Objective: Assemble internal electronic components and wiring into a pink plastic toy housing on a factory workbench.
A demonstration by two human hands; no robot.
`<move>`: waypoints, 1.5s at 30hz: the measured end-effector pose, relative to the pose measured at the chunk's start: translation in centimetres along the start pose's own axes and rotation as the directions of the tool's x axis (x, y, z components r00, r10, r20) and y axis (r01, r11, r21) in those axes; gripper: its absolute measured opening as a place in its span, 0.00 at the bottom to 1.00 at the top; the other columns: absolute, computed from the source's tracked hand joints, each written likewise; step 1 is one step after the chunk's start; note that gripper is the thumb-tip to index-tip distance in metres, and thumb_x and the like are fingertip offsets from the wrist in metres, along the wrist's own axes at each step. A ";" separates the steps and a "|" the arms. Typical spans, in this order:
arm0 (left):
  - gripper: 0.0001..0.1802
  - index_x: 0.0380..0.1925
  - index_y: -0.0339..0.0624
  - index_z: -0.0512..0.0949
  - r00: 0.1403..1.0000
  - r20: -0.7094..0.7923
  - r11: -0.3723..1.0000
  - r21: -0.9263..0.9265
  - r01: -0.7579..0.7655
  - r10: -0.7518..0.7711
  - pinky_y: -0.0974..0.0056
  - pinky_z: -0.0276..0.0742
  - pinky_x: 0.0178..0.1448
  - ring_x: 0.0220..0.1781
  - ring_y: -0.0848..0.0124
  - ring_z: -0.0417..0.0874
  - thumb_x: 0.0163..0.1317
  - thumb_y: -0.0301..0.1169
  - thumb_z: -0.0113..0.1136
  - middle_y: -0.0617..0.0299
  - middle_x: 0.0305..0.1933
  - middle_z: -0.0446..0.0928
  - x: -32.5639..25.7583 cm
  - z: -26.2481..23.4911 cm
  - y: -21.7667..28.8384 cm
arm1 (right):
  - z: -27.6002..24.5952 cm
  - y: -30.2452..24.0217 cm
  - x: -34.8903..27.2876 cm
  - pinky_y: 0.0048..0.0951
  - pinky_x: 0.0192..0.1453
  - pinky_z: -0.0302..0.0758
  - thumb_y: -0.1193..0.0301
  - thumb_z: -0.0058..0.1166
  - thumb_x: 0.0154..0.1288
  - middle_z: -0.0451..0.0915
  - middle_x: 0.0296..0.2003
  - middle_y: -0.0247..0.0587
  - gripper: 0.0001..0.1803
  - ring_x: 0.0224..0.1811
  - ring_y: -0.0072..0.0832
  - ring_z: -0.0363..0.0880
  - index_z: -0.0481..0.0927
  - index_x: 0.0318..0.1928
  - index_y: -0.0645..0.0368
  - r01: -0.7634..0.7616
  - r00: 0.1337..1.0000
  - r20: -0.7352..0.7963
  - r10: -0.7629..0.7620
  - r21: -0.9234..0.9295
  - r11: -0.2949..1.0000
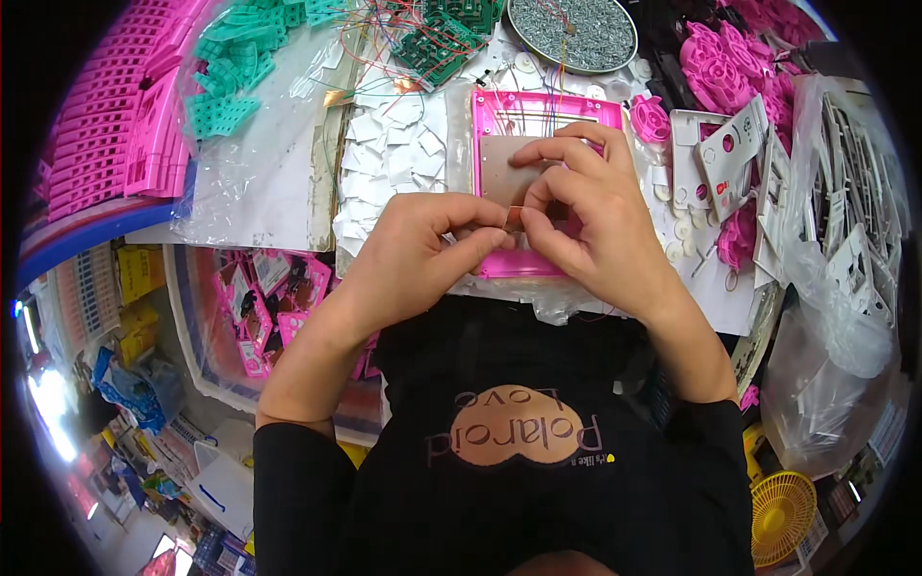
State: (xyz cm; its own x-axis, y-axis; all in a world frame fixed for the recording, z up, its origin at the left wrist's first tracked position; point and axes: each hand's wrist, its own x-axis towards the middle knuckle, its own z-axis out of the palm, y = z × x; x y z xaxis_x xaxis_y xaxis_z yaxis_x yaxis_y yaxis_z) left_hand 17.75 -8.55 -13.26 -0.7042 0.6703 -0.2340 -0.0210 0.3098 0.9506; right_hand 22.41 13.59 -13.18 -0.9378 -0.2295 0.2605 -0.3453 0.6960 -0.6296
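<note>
A bright pink plastic frame (pixel 488 113) lies in front of me, with a flat grey-brown board (pixel 499 173) set inside it. Over the frame's near half, both my hands meet at the fingertips. A short bit of thin reddish wire (pixel 516 207) shows between them. Thumb and forefinger of my left hand (pixel 408 252) are pinched at its left end. My right hand (pixel 605 206) pinches at the other end, its remaining fingers curled above the board. Thin coloured wires (pixel 554 101) run over the frame's far edge. My fingers hide part of the board.
Loose white paper pieces (pixel 389 144) lie left of the frame. Beyond are green circuit boards (pixel 437 48) and a round tray of screws (pixel 576 43). Pink parts (pixel 720 67) and white casings (pixel 730 149) crowd the right. A bin (pixel 206 360) holds pink pieces at lower left.
</note>
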 end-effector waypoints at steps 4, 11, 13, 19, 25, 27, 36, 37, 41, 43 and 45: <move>0.10 0.43 0.33 0.86 1.000 -0.009 0.999 0.016 0.028 -0.028 0.73 0.76 0.37 0.33 0.83 0.79 0.64 0.26 0.68 0.65 0.36 0.87 0.4 0.2 0.5 | 0.1 -0.1 -0.2 0.44 0.67 0.64 0.75 0.64 0.54 0.83 0.52 0.36 0.05 0.61 0.44 0.69 0.80 0.28 0.57 -0.014 1.000 -0.006 0.014 0.005 1.000; 0.07 0.39 0.35 0.86 0.998 -0.057 0.989 0.142 -0.030 0.039 0.74 0.71 0.32 0.31 0.84 0.78 0.62 0.26 0.70 0.67 0.33 0.86 0.7 0.8 0.5 | 0.4 0.1 -0.9 0.43 0.67 0.65 0.76 0.64 0.54 0.83 0.52 0.36 0.04 0.62 0.43 0.69 0.80 0.28 0.57 -0.010 0.999 -0.031 0.011 0.048 0.999; 0.07 0.39 0.35 0.86 0.999 -0.039 0.995 0.103 -0.012 0.016 0.74 0.70 0.31 0.31 0.84 0.78 0.62 0.26 0.70 0.67 0.33 0.85 0.5 0.7 0.7 | 0.4 0.1 -0.8 0.43 0.67 0.65 0.76 0.64 0.54 0.83 0.52 0.37 0.04 0.62 0.43 0.69 0.80 0.28 0.57 -0.013 0.999 -0.032 0.014 0.045 0.999; 0.08 0.41 0.35 0.85 0.996 -0.075 0.992 0.119 -0.041 0.050 0.75 0.70 0.31 0.30 0.85 0.77 0.64 0.26 0.67 0.67 0.34 0.86 0.4 1.2 0.5 | 0.6 0.0 -1.0 0.43 0.68 0.64 0.76 0.64 0.54 0.83 0.52 0.37 0.04 0.62 0.43 0.69 0.80 0.29 0.57 -0.024 0.999 -0.034 0.026 0.061 0.998; 0.07 0.41 0.34 0.85 0.997 -0.071 0.991 0.130 -0.021 0.030 0.76 0.69 0.32 0.30 0.86 0.75 0.65 0.25 0.63 0.69 0.32 0.83 0.5 1.4 0.7 | 0.7 0.1 -1.1 0.43 0.68 0.64 0.75 0.64 0.55 0.83 0.54 0.36 0.05 0.64 0.44 0.66 0.80 0.29 0.57 -0.021 0.999 -0.037 0.023 0.049 0.999; 0.07 0.40 0.34 0.85 0.995 -0.091 0.998 0.062 -0.031 0.036 0.76 0.68 0.32 0.29 0.86 0.74 0.64 0.25 0.64 0.70 0.31 0.82 0.5 1.2 0.3 | 0.6 0.1 -1.2 0.43 0.69 0.64 0.75 0.64 0.55 0.82 0.54 0.36 0.05 0.64 0.44 0.66 0.79 0.29 0.56 -0.045 0.999 -0.027 0.046 0.053 0.998; 0.07 0.37 0.36 0.85 0.989 -0.129 0.975 0.219 -0.048 0.078 0.70 0.73 0.31 0.26 0.78 0.78 0.59 0.26 0.66 0.62 0.28 0.83 0.3 1.3 1.1 | 0.7 0.1 -1.2 0.43 0.68 0.64 0.75 0.64 0.54 0.82 0.53 0.35 0.05 0.63 0.43 0.66 0.80 0.30 0.56 -0.031 0.999 -0.037 0.033 0.049 0.998; 0.07 0.36 0.36 0.85 0.987 -0.140 0.977 0.207 -0.044 0.074 0.67 0.75 0.31 0.24 0.74 0.80 0.58 0.26 0.66 0.59 0.26 0.83 0.2 1.3 1.1 | 0.8 0.2 -1.2 0.43 0.68 0.64 0.75 0.64 0.54 0.82 0.53 0.35 0.05 0.63 0.43 0.67 0.80 0.30 0.56 -0.032 0.999 -0.039 0.034 0.057 0.998; 0.07 0.37 0.35 0.85 0.993 -0.098 0.988 0.146 -0.048 0.062 0.67 0.75 0.31 0.25 0.75 0.81 0.61 0.26 0.66 0.59 0.27 0.84 0.2 1.1 1.0 | 0.7 0.3 -1.3 0.42 0.67 0.65 0.75 0.64 0.54 0.82 0.53 0.37 0.05 0.61 0.43 0.68 0.80 0.30 0.57 -0.016 0.999 -0.043 0.019 0.071 0.997; 0.06 0.37 0.34 0.85 0.992 -0.091 0.988 0.135 -0.075 0.088 0.68 0.76 0.32 0.25 0.76 0.80 0.63 0.26 0.66 0.59 0.27 0.84 0.2 1.1 0.8 | 0.8 0.3 -1.3 0.42 0.65 0.66 0.75 0.65 0.54 0.82 0.51 0.38 0.06 0.60 0.43 0.69 0.80 0.31 0.57 0.004 0.998 -0.060 -0.002 0.043 0.999; 0.06 0.39 0.34 0.85 0.997 -0.070 0.995 0.091 -0.032 0.039 0.74 0.72 0.33 0.29 0.83 0.78 0.66 0.26 0.65 0.65 0.31 0.85 0.2 1.1 0.7 | 0.8 -0.3 -1.4 0.43 0.59 0.70 0.74 0.67 0.52 0.82 0.45 0.39 0.09 0.54 0.44 0.73 0.81 0.35 0.57 0.009 0.986 -0.167 -0.027 -0.112 0.994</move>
State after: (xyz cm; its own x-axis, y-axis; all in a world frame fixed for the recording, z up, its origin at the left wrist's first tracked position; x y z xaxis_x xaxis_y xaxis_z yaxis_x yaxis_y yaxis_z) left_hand 18.39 -7.47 -12.85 -0.7526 0.6328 -0.1822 0.0664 0.3483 0.9350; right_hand 23.78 13.17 -13.90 -0.9086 -0.1315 0.3964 -0.3470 0.7659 -0.5413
